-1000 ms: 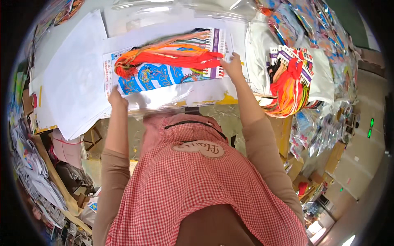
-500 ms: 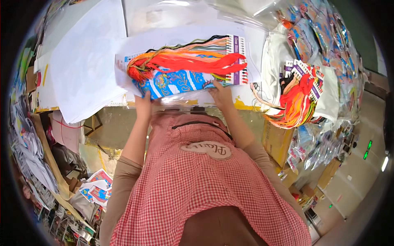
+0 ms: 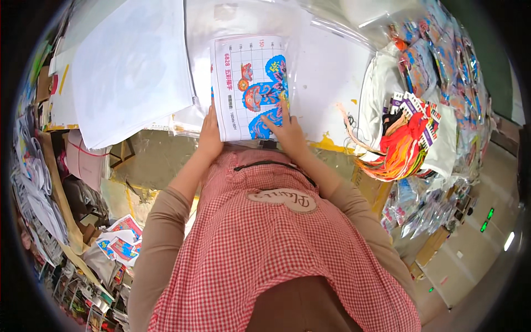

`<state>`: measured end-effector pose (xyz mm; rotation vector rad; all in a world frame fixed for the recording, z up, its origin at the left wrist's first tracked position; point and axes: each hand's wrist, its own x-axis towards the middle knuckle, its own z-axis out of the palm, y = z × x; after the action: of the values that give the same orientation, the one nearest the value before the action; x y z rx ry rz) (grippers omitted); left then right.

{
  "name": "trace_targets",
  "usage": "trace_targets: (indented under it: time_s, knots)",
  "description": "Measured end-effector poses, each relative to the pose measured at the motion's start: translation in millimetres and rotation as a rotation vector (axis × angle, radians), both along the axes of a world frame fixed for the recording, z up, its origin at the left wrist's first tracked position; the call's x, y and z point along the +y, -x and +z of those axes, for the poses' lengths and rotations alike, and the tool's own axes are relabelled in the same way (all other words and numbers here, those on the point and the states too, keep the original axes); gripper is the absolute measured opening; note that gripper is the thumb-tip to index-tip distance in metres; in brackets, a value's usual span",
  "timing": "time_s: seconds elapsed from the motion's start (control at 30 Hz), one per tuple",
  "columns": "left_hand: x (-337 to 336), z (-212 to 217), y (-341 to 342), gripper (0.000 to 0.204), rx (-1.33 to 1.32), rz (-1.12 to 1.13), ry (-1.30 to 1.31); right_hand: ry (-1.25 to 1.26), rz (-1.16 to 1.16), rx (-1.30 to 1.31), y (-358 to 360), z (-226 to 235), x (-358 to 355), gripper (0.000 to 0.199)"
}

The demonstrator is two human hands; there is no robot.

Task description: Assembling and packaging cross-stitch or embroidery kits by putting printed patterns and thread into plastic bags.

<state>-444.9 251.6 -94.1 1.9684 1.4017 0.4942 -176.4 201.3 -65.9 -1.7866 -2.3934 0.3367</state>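
Note:
A folded printed pattern sheet (image 3: 235,113), white with a grid and blue and red figures, stands out from the table's front edge in both my hands, and clear plastic shows along its right side. My left hand (image 3: 210,138) is closed on its lower left edge, with the fingertips hidden behind. Across the lower right of its face lie the fingers of my right hand (image 3: 290,135), pressing and gripping that side. No thread bundle shows around the sheet; whatever is behind it is hidden.
Large white sheets (image 3: 133,72) lie on the white table (image 3: 326,77) to the left. At the right, coloured thread bundles (image 3: 406,141) on cards rest on white cloth (image 3: 373,83), beside a pile of plastic-wrapped packets (image 3: 442,55). Printed sheets (image 3: 121,243) lie low on the left.
The blue fabric and red-orange thread bundle on a card no longer show. The packet has been turned, with the printed face now towards me. My right hand has moved onto that face.

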Motion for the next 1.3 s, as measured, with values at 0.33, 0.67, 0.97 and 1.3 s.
trace_targets:
  time_s: [0.33,0.67,0.97,1.3]
  knots:
    - [45,15,23,0.042,-0.144,0.238,0.366,0.034,-0.081,-0.022,10,9,16,0.073]
    - [111,48,-42,0.070,-0.206,0.466,0.492,0.305,-0.033,0.351,-40,1,25,0.061]
    - [35,159,-192,0.052,0.006,-0.599,-0.018,0.340,-0.910,1.501,-73,120,75,0.049]
    - [43,-2,-38,0.076,0.525,-0.382,-0.185,0.068,-1.218,1.451,-166,81,-64,0.056]
